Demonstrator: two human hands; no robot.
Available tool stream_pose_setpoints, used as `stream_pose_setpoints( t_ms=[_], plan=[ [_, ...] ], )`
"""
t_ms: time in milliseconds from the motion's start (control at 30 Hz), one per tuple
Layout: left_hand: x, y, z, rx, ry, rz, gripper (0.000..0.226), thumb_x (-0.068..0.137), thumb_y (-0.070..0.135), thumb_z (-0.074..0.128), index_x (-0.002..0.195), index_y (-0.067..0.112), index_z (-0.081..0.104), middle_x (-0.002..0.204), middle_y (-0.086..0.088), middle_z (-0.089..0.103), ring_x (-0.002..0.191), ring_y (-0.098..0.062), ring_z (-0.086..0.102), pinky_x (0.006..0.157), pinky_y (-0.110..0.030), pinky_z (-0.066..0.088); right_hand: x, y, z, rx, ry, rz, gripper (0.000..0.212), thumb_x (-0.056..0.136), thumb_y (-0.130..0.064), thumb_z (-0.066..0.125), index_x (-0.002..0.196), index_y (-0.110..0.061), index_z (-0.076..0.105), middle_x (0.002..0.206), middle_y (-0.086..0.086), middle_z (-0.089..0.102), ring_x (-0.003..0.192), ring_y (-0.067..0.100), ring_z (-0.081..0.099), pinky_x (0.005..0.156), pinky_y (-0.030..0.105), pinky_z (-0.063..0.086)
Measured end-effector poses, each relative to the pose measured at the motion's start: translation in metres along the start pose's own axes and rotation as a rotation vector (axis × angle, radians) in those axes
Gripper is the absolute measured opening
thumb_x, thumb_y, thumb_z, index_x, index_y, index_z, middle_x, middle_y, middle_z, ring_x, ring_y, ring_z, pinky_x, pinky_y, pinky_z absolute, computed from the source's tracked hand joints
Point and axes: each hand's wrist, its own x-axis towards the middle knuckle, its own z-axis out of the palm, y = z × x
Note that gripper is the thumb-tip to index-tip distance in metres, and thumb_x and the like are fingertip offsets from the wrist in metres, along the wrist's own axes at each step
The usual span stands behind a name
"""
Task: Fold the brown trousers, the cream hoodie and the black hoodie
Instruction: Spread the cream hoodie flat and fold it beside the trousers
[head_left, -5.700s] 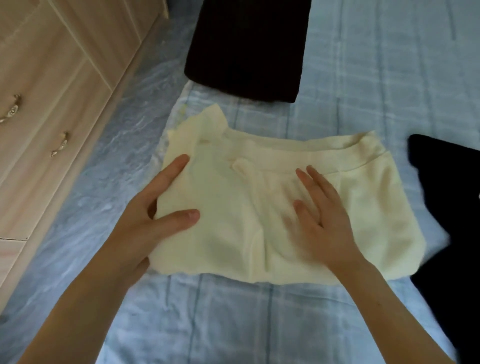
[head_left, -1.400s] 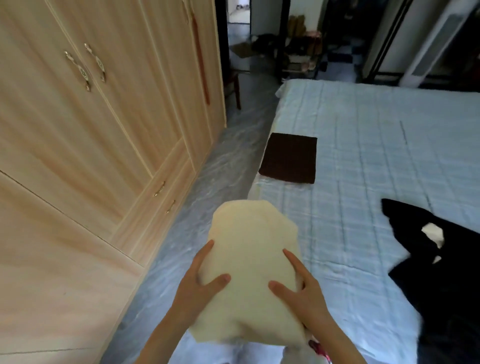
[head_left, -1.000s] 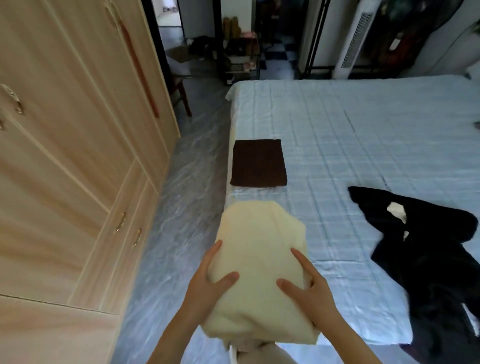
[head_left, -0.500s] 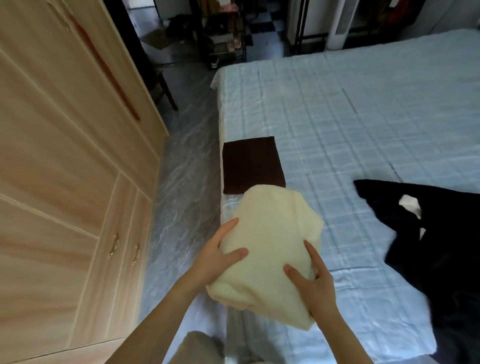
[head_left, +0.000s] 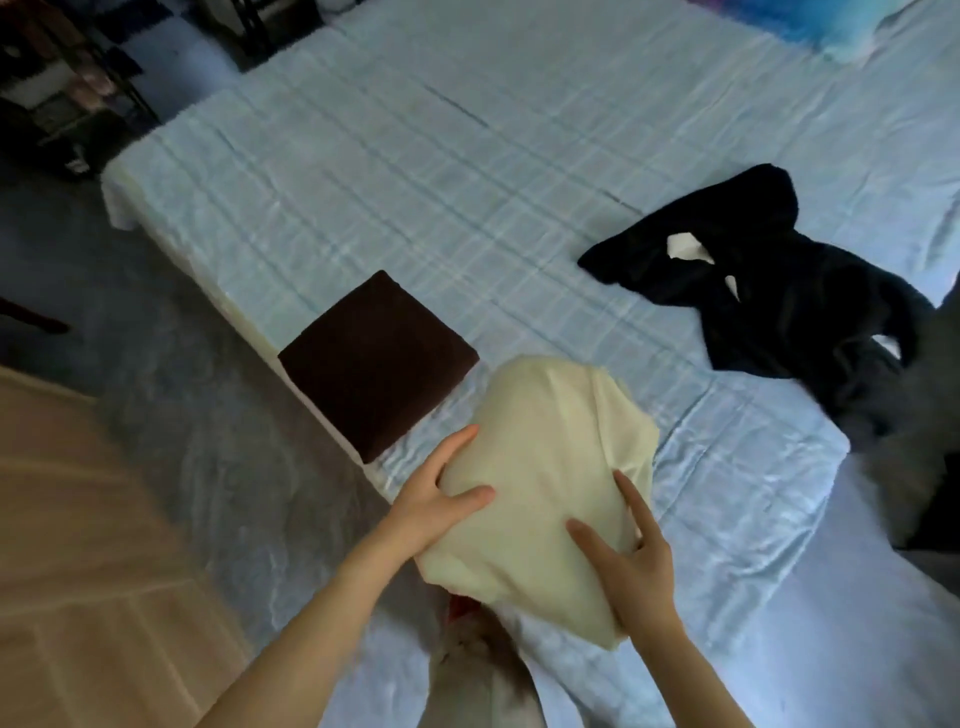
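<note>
— So, what is happening with the cream hoodie (head_left: 545, 467)?
— The left hand (head_left: 436, 501) and right hand (head_left: 641, 569) are clasping it, folded, over the bed (head_left: 415, 182) edge, beside the folded brown trousers (head_left: 376, 358).
— The black hoodie (head_left: 779, 296)?
— Lying crumpled, well apart.

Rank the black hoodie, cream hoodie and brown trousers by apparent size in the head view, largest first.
1. black hoodie, spread out.
2. cream hoodie, but held nearer the camera, so unsure.
3. brown trousers.

No readable text or labels anywhere.
</note>
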Motion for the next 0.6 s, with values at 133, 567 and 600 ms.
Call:
stream_pose_setpoints(
  t_ms=[133,567,600],
  plan=[
    [0.036,-0.015,-0.027,0.023,-0.148,0.000,0.073,0.068,0.043,0.082,0.127,0.067,0.046,0.130,0.033,0.049,0.109,0.017,0.053,0.087,-0.008,0.047,-0.006,0.020,0.048,0.052,0.093,0.060,0.073,0.075,-0.031,0.087,0.134,-0.054,0.049,0.135,-0.011,0.054,0.120,0.010,0.052,0.095,0.026,0.041],
    [0.136,-0.112,-0.071,0.193,-0.093,0.039,0.076,0.079,0.027,0.076,0.131,0.068,0.038,0.142,0.019,0.046,0.127,0.000,0.046,0.103,-0.021,0.037,0.075,0.099,0.186,0.178,0.124,0.105,0.069,0.079,-0.024,0.083,0.130,-0.054,0.047,0.129,-0.020,0.049,0.124,0.015,0.049,0.089,0.023,0.046],
    [0.139,-0.118,-0.071,0.193,-0.093,0.041,0.076,0.079,0.025,0.076,0.131,0.067,0.040,0.142,0.022,0.046,0.127,0.003,0.045,0.103,-0.019,0.036,0.076,0.102,0.189,0.178,0.131,0.102,0.069,0.080,-0.024,0.083,0.130,-0.054,0.047,0.127,-0.025,0.048,0.122,0.012,0.049,0.085,0.019,0.044]
  ],
)
